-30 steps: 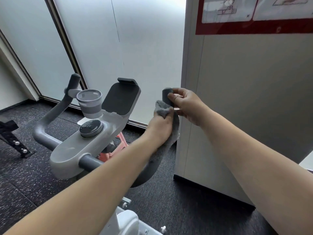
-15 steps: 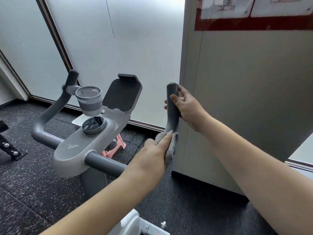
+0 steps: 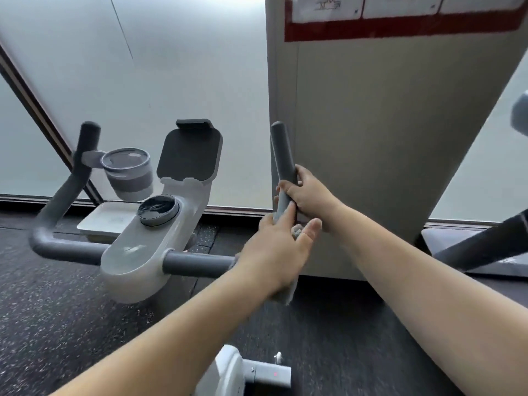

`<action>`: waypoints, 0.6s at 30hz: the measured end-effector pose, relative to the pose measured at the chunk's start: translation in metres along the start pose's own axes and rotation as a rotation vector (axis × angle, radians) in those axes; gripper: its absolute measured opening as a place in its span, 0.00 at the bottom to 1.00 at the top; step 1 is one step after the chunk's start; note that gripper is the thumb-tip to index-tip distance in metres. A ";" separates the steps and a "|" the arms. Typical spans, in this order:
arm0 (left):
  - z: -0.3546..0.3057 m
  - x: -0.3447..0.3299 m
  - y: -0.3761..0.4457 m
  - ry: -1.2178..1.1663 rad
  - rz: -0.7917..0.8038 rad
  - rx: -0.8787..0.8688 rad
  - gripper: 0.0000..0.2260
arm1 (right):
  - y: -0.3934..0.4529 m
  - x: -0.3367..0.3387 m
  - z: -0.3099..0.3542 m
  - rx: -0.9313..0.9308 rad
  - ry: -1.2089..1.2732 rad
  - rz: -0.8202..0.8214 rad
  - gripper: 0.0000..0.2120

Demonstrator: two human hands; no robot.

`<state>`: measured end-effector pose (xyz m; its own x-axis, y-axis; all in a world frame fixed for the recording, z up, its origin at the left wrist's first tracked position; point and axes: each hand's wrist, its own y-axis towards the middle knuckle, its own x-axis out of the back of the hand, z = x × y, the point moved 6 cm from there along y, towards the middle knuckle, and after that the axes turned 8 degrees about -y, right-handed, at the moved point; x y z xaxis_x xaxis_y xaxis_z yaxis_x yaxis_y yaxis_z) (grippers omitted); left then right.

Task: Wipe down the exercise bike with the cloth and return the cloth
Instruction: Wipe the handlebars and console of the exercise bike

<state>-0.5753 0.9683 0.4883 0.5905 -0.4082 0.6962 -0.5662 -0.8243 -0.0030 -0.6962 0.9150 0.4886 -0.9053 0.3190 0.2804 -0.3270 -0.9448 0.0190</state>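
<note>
Grey foam covers the right handlebar (image 3: 281, 164) of the exercise bike (image 3: 148, 247), a rounded tube standing upright at the centre of the frame. The right hand (image 3: 308, 195) wraps it about halfway down, its grip closed around the foam. Just below, the left hand (image 3: 274, 252) presses the cloth (image 3: 287, 292) against the lower bend of the same bar, its grip clamped on the fabric with the thumb and forefinger spread; the cloth is grey and fuzzy, and only a tuft between the fingers and a flap under the palm show.

At centre left sits the smooth, pale-grey plastic console (image 3: 143, 252), an elongated oval bearing a round dark dial (image 3: 158, 210), a tilted dark tablet holder (image 3: 190, 155) with rounded corners, and a ribbed grey cup holder (image 3: 128, 172). The left handlebar (image 3: 71, 178) curves up at the left edge.

Behind stand frosted glass panels (image 3: 171, 67) and a beige pillar (image 3: 385, 138) carrying a red-bordered poster (image 3: 400, 27) whose print is too small to read. The floor (image 3: 57, 310) is dark speckled rubber.
</note>
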 end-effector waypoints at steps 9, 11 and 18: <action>0.022 0.005 -0.032 0.494 -0.144 -0.501 0.24 | -0.043 -0.016 -0.010 -0.147 0.113 0.010 0.07; 0.035 0.009 -0.043 0.595 -0.159 -0.619 0.26 | -0.051 -0.020 -0.010 -0.166 0.135 -0.017 0.09; 0.081 0.054 -0.055 0.701 -0.043 -0.647 0.29 | -0.067 -0.024 -0.007 -0.205 0.037 -0.108 0.08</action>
<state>-0.4653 0.9598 0.4682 0.2579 0.1184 0.9589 -0.8843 -0.3709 0.2836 -0.6549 0.9715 0.4737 -0.8701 0.4236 0.2519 -0.4675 -0.8712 -0.1497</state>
